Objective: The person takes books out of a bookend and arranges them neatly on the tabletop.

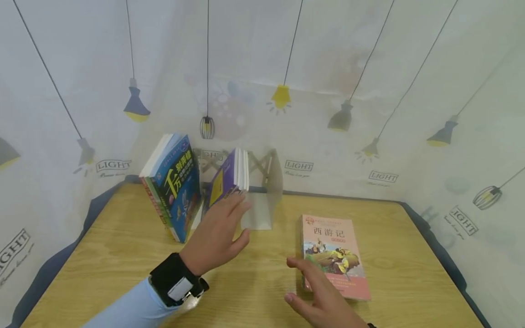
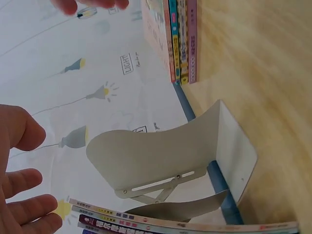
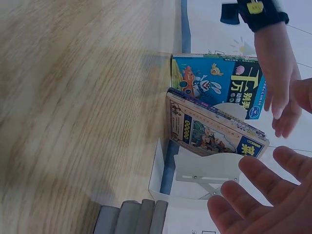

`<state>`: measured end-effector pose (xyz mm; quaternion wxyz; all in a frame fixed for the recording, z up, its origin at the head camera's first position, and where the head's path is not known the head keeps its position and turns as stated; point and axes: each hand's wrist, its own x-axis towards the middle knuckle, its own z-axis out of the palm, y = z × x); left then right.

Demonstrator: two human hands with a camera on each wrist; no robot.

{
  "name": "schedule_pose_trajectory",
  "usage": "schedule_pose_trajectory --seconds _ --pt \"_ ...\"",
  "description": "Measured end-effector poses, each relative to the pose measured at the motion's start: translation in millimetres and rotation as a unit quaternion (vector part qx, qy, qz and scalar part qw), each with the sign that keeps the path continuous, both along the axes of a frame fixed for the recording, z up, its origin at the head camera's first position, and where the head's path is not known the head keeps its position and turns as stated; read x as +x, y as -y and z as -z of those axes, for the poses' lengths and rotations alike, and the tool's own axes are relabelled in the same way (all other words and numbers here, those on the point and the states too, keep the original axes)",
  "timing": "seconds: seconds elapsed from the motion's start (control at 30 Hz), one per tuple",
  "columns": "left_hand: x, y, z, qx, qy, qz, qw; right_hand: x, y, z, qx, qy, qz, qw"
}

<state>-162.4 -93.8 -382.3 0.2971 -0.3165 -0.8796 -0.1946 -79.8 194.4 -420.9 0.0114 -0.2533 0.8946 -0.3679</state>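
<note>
My left hand [image 1: 219, 232], fingers extended and holding nothing, hovers in front of a group of thin books with a purple cover [image 1: 225, 180]. These books lean in a pale metal expanding bookend [image 2: 156, 151]; the right wrist view shows a comic-style cover [image 3: 209, 134] on their other side. Left of them stands a group of books with a blue front cover [image 1: 180, 191]. My right hand [image 1: 328, 291] has its fingers spread and grips nothing. Beside it, a stack of books with a pink top cover [image 1: 334, 259] lies flat on the table; coloured spines [image 2: 183, 44] show in the left wrist view.
The wooden table [image 1: 135, 264] meets a pale curtain [image 1: 242, 59] printed with hanging lamps at the back and sides. A dark blue strip [image 1: 443, 269] runs along the table's edge. The bookend's right plate [image 1: 275, 177] stands upright near the back edge.
</note>
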Motion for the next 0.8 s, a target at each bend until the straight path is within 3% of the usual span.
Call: schedule_pose_trajectory --seconds 0.13,0.3,0.47,0.8 --pt "-17.1 -9.7 -9.7 -0.038 -0.012 -0.019 0.9990 1.4 0 -0.7 0.002 0.000 -0.002 1.0000" --pt "-30.6 -13.4 -14.4 -0.101 0.017 -0.065 0.9926 1.9 -1 -1.1 -0.004 0.011 -0.012 0.9999" --pt "-32.3 -7.7 -9.0 -0.132 0.026 -0.094 0.9864 1.5 -1 1.1 -0.010 0.016 -0.020 0.9996" --pt "-30.5 0.8 -3.3 -0.137 -0.052 -0.109 0.9832 3.7 0 4.8 -0.025 0.050 -0.020 0.9982"
